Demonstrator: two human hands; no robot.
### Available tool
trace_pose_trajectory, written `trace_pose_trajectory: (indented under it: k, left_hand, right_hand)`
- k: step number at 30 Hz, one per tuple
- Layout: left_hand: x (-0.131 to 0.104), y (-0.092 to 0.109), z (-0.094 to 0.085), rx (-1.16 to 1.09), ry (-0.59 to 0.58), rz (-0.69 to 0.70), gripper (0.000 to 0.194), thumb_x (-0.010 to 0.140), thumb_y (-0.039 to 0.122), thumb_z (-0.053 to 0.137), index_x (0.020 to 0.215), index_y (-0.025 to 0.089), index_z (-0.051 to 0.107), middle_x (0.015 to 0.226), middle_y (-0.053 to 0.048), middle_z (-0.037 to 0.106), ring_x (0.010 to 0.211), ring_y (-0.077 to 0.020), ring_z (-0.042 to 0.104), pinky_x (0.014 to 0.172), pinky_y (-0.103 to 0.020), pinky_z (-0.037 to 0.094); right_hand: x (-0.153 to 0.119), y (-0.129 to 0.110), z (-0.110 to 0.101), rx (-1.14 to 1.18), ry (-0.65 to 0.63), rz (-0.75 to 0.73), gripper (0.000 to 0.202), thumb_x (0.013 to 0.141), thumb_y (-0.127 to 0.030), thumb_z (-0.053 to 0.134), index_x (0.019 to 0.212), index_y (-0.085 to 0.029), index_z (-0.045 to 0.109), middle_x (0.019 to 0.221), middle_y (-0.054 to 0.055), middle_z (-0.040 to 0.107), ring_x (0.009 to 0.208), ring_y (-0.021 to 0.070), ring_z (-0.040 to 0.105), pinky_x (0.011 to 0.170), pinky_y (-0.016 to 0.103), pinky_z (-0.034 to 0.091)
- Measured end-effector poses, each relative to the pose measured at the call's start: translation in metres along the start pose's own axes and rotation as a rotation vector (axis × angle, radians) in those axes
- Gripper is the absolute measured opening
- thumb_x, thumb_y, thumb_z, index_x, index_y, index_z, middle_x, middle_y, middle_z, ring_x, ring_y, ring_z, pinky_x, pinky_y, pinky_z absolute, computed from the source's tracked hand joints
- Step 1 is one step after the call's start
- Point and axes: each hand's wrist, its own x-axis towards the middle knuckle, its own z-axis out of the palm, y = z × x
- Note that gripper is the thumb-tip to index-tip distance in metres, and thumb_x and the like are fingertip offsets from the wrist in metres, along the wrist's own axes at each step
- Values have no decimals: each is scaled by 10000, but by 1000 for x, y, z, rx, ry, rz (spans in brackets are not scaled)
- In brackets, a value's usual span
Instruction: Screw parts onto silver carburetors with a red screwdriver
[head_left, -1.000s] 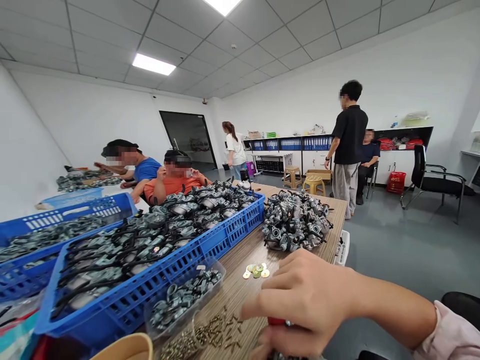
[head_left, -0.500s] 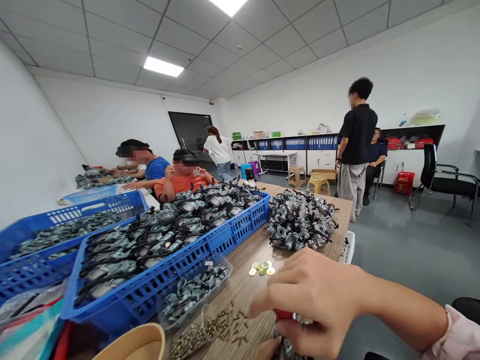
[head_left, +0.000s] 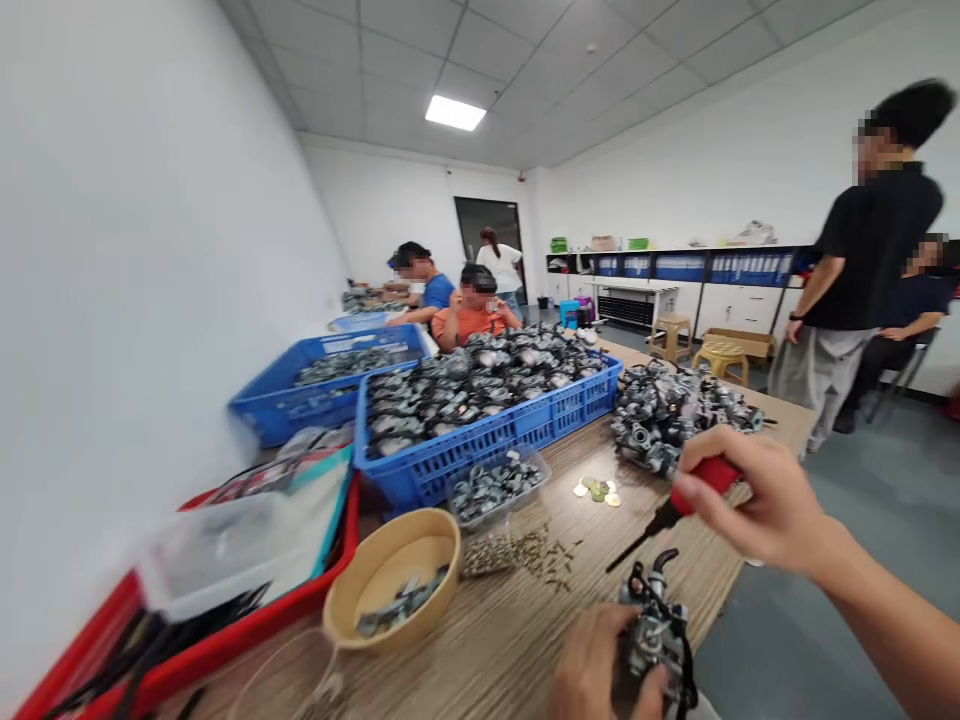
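Note:
My right hand (head_left: 757,500) is closed around the red handle of a screwdriver (head_left: 703,485), whose dark shaft slants down to the left above the table. Below it, my left hand (head_left: 600,665) grips a metal carburetor (head_left: 654,640) with a black hose on top, near the table's front edge. Loose brass screws (head_left: 546,552) lie on the wood to the left of the screwdriver tip. Small round metal discs (head_left: 598,489) sit in a cluster farther back. A pile of carburetors (head_left: 664,410) stands behind my right hand.
Carburetors fill a blue crate (head_left: 487,440); a clear tub (head_left: 536,482) of metal parts stands before it. Nearer are a tan bowl (head_left: 439,545) with a few parts and a red tray (head_left: 346,540). Another blue crate (head_left: 285,400) is by the wall. Several people are beyond the table.
The view has swung left and down. My right hand, earlier low over the work, is now raised with the screwdriver lifted. My left hand and the carburetor show more fully.

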Motion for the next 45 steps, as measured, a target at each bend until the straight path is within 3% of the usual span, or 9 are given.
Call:
trace_pose_trajectory:
  k: [3,8,14,21,33,38,45]
  left_hand:
    - [4,5,-2,-15,-38,-13,253,913,366,590,1119,236,662,948,-72,740,864,-248,714,766,-361,568]
    - [19,25,-21,33,-187,-41,346,799,178,676,1141,221,648,1007,-67,748,914,-257,720,788,-362,569]
    - [24,32,-29,38,-219,-53,380,772,122,706,1137,206,649,1032,-63,752,931,-261,727,803,-365,578]
    - [25,36,-29,-15,-247,-134,374,772,126,700,1138,193,654,1061,-77,748,968,-298,722,838,-451,586]
    - [25,36,-30,-75,-278,-170,386,783,146,720,1159,183,644,1103,-92,727,1016,-306,700,877,-485,571]
    - [25,36,-28,-58,-267,-181,318,836,169,718,1147,190,653,1099,-78,733,1016,-304,701,871,-489,569]
    - [26,34,-26,-19,-219,-174,268,897,201,717,1158,193,653,1085,-70,738,1003,-294,699,877,-481,565]
  right_hand:
    - [-2,22,14,16,-63,198,105,1044,-320,541,970,-246,538,684,-34,697,541,112,628,530,231,442]
    - [-8,50,54,-28,-278,300,175,1044,-386,490,972,-233,535,762,12,737,591,156,652,581,277,449]
    - [-17,61,84,-26,-315,342,153,1040,-355,469,954,-239,518,736,7,717,586,164,618,595,283,421]
    - [-26,72,97,-18,-312,315,150,1012,-383,486,931,-258,502,686,-18,690,495,153,556,542,276,389]
    - [-30,73,90,-32,-290,294,155,1029,-382,494,945,-255,524,704,-14,716,524,158,609,543,272,409]
    - [-26,63,70,-22,-234,239,127,1045,-353,510,978,-247,531,725,-20,743,543,138,654,547,243,469]
    - [-23,45,27,-93,-48,98,84,1023,-307,581,980,-237,568,772,0,744,587,125,683,559,213,509]
